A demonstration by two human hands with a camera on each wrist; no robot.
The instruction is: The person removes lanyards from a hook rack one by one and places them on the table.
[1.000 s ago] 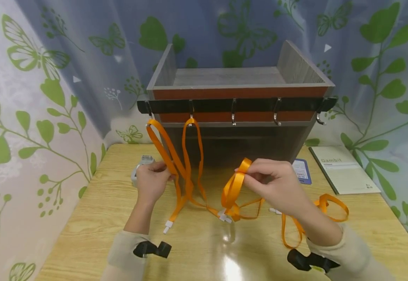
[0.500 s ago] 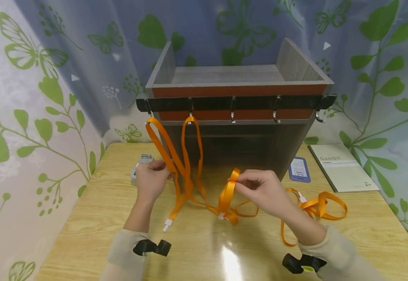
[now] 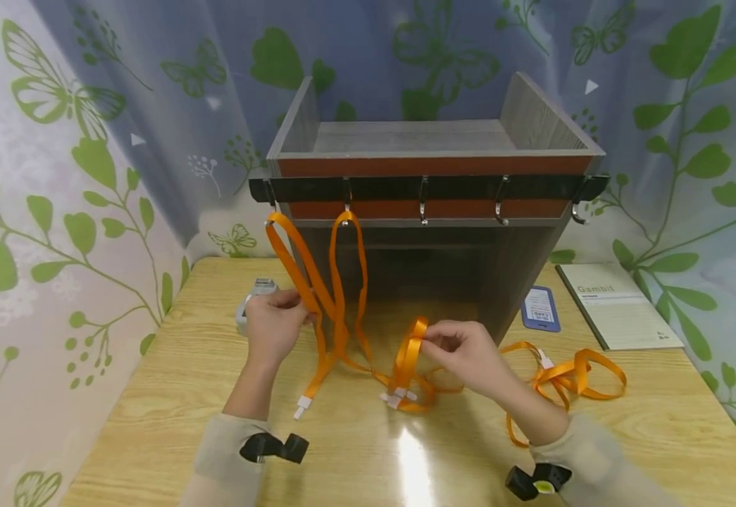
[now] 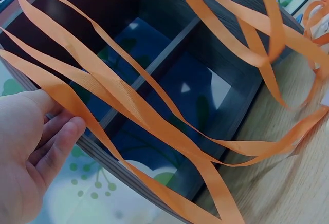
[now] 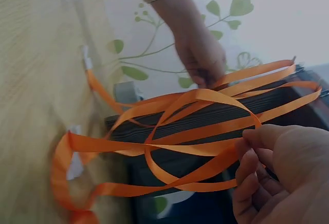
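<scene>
Two orange lanyards hang from the two leftmost hooks of a black hook rail [image 3: 380,189]. My left hand [image 3: 275,327] pinches one strap of the leftmost lanyard [image 3: 294,260] partway down; a white clip [image 3: 303,405] at its lower end lies on the table. Beside it, the second hanging lanyard [image 3: 363,282] trails down to the tabletop. My right hand [image 3: 469,355] pinches the top of another orange lanyard [image 3: 408,360], bunched in loops, with white clips [image 3: 398,398] at its foot. In the right wrist view, these loops [image 5: 200,149] spread out from the fingertips [image 5: 249,149].
Behind the hands stands a grey wooden shelf unit [image 3: 520,253] carrying the rail. More orange lanyards [image 3: 579,377] lie tangled at the right, near a blue card holder [image 3: 540,308] and a notebook [image 3: 621,306]. A grey device [image 3: 260,289] sits behind my left hand.
My right hand has moved left and down toward the table with the looped lanyard, uncovering the card holder and a white clip on the right. My left hand stays put.
</scene>
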